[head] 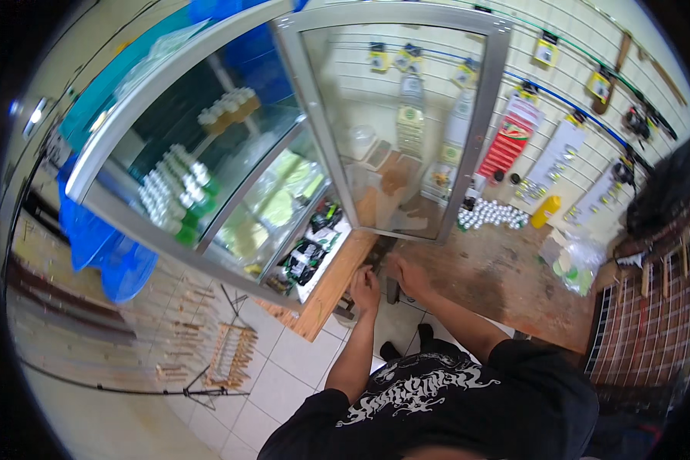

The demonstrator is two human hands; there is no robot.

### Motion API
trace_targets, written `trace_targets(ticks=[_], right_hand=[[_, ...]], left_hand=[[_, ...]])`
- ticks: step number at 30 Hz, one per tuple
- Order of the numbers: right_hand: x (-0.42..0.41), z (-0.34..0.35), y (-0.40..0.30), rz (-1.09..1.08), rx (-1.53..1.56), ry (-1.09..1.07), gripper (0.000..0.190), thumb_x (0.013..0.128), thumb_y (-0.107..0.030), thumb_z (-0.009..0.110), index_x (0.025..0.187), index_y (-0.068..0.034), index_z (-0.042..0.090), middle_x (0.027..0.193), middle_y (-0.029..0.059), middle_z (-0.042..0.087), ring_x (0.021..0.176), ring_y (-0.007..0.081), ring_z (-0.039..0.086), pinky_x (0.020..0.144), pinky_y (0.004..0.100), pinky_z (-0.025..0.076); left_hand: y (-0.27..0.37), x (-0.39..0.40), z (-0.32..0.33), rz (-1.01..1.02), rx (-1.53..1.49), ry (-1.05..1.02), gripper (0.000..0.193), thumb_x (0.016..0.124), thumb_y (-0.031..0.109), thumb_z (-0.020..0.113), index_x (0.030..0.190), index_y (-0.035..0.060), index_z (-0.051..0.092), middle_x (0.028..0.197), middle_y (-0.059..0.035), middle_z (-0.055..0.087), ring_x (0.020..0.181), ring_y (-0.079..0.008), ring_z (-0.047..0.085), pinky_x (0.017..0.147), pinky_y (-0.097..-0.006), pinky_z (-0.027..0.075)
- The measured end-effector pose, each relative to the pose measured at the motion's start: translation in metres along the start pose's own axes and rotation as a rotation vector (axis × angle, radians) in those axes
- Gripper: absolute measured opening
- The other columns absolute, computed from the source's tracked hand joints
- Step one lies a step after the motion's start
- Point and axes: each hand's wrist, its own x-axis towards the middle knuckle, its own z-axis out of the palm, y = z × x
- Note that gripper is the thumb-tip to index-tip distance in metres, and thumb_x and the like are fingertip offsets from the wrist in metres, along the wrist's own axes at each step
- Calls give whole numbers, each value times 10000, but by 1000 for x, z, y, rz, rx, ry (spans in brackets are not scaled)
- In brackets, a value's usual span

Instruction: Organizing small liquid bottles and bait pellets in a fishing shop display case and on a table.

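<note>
My left hand [365,290] hovers by the wooden base [325,296] of a glass display cabinet, its fingers curled. No object is visible in it. Close on its right, my right hand [409,277] reaches to the near edge of a worn wooden bench [494,270]; its fingers are blurred, and whether they hold anything is unclear. Just beyond both hands stands the lower corner of the cabinet's swung-out, metal-framed glass door [472,132]. Inside, dark packs [305,260] lie on the bottom shelf, below pale green items in plastic [279,210].
Capped bottles of green liquid [190,192] stand on a cabinet shelf. Across the bench are silver-capped bottles [491,214], a yellow bottle [546,211] and a clear plastic bag [578,259]. A wire grid [650,322] borders the right; a wooden rack [230,356] stands on the tiles.
</note>
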Motion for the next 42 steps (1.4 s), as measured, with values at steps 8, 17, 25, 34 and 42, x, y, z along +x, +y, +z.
trace_targets(ticks=[8, 17, 25, 34, 42], right_hand=[[-76, -25, 116, 143, -182, 171, 400, 735, -63, 535, 1130, -75, 480, 1046, 191, 519, 951, 374, 498, 794, 444, 431], [-114, -63, 167, 385, -113, 333, 401, 704, -46, 545, 1103, -62, 510, 1058, 172, 512, 1000, 352, 490, 852, 413, 422], [-128, -106, 241, 516, 38, 439, 379, 706, -15, 578, 1082, -47, 542, 1002, 176, 516, 924, 326, 505, 826, 403, 421], [-107, -169, 328, 701, -5, 529, 321, 768, -56, 581, 1088, -61, 565, 980, 141, 548, 901, 304, 537, 797, 392, 439], [-65, -221, 403, 635, 139, 516, 283, 750, -117, 617, 1017, -27, 594, 930, 157, 614, 890, 288, 589, 783, 365, 460]], left_hand=[[-12, -51, 43, -107, 61, -422, 171, 791, 151, 561, 903, 36, 618, 780, -130, 616, 713, -281, 596, 637, -379, 468], [37, -58, 104, -138, -18, -591, 243, 828, 238, 559, 939, 31, 620, 792, -123, 650, 761, -255, 632, 686, -343, 486], [79, -97, 175, -198, -159, -697, 171, 788, 175, 619, 833, 11, 642, 723, -115, 643, 650, -194, 620, 629, -308, 480], [133, -117, 286, -135, -331, -829, 169, 782, 127, 619, 895, 3, 636, 739, -101, 644, 662, -159, 605, 632, -287, 480], [179, -126, 403, -227, -361, -973, 310, 861, 142, 498, 1135, 11, 560, 1010, -177, 624, 934, -234, 602, 821, -310, 444]])
